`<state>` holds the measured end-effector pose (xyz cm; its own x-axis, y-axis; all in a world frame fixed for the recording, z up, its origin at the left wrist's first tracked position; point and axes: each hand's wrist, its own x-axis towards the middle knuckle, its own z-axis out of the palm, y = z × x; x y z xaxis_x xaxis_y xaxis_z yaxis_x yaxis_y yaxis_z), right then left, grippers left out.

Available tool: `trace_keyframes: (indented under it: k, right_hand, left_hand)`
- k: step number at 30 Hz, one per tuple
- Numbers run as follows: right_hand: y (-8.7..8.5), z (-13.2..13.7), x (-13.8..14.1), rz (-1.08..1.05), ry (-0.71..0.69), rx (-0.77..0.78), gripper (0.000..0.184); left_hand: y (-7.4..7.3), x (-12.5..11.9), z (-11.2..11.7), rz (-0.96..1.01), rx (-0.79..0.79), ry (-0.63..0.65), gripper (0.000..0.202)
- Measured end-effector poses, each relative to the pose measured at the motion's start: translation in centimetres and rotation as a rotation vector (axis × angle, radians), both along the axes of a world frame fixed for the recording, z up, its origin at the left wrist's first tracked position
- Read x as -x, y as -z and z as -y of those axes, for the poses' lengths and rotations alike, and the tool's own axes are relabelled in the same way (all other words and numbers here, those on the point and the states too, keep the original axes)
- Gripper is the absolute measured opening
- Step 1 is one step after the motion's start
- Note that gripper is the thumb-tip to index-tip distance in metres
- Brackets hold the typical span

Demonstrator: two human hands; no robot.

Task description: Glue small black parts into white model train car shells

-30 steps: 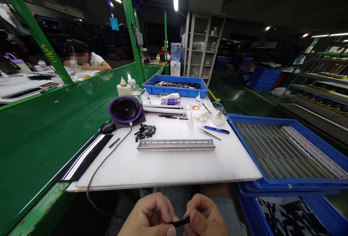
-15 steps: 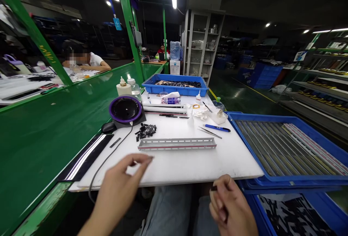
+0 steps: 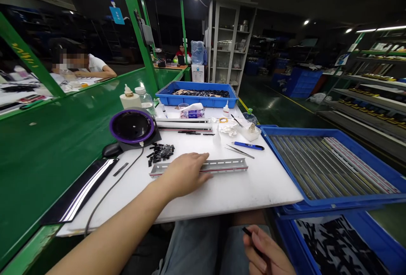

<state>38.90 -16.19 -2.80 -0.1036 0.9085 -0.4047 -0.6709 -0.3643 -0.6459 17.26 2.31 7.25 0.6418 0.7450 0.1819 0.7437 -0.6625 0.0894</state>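
Note:
My left hand (image 3: 185,172) reaches over the white board (image 3: 247,186) and lies on the left part of a long grey metal rail (image 3: 225,165), fingers stretched along it. Whether it grips the rail I cannot tell. My right hand (image 3: 264,251) stays low above my lap, fingers curled round a thin black strip (image 3: 248,232). A small heap of black parts (image 3: 160,153) lies just behind the rail's left end.
A purple-rimmed round device (image 3: 132,126) with a cable stands at the back left. Tweezers (image 3: 240,151), a blue knife (image 3: 247,145) and bottles lie behind. Blue trays (image 3: 320,201) with long strips sit at the right, another blue bin (image 3: 198,96) at the back. A person sits across the green conveyor (image 3: 47,140).
My hands have parted. The left one moved forward from my lap onto the grey rail. The right one kept the black strip and dropped to the right.

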Motion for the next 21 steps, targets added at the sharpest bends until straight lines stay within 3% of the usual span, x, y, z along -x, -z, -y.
trace_keyframes:
  k: [2,4,7,9,12,14,17,21]
  right_hand:
    - [-1.8,-0.6,-0.7,0.046,0.001,-0.038,0.035]
    - [-4.1,-1.5,-1.6,0.198,0.068,-0.123,0.033]
    - [-7.1,-4.4,-2.8,0.775,0.257,-0.372,0.026]
    - [-7.9,-7.3,-3.1,1.21,0.267,-0.637,0.02]
    - [-6.9,-11.9,-2.6,1.519,0.101,-1.072,0.02]
    - [-5.6,-14.0,-2.0,1.626,0.047,-1.232,0.024]
    - [-4.1,-15.2,-1.4,1.805,-0.006,-1.31,0.027]
    - [-4.1,-15.2,-0.9,1.989,-0.087,-1.266,0.027]
  left_hand:
    - [0.3,-1.0,0.8,-0.07,-0.03,0.004,0.041]
    - [0.5,-0.5,1.3,-0.088,-0.119,-0.013,0.036]
    - [1.1,2.2,2.2,-0.057,-0.337,-0.025,0.036]
    - [1.8,4.1,3.0,-0.068,-0.446,-0.024,0.037]
    - [3.3,5.9,3.9,-0.102,-0.496,-0.035,0.038]
    - [4.2,6.2,4.2,-0.075,-0.494,-0.064,0.036]
    - [5.0,5.9,4.1,0.022,-0.471,-0.104,0.032]
    - [5.0,5.5,3.9,0.123,-0.445,-0.127,0.03]
